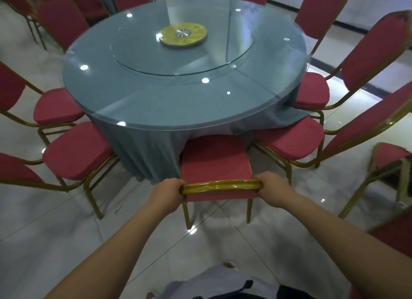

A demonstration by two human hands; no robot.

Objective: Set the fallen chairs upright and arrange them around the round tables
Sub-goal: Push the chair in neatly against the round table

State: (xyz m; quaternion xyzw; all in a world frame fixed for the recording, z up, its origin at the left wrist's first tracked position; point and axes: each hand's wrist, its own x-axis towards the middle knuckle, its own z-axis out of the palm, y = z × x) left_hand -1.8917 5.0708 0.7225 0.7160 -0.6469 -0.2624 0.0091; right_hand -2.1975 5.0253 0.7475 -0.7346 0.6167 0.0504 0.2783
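A red-cushioned chair with a gold metal frame [215,158] stands upright right in front of me, its seat tucked partly under the cloth of the round table [156,102]. My left hand [169,193] grips the left end of the chair's gold top rail. My right hand [273,190] grips the rail's right end. The table has a grey-blue cloth, a glass top and a glass turntable [182,53] with a yellow hub.
Upright red chairs ring the table: two on the left [75,151], two on the right [292,140], more at the back. Another chair [390,163] stands apart at the right edge on the glossy white tiled floor. More chairs crowd the far left.
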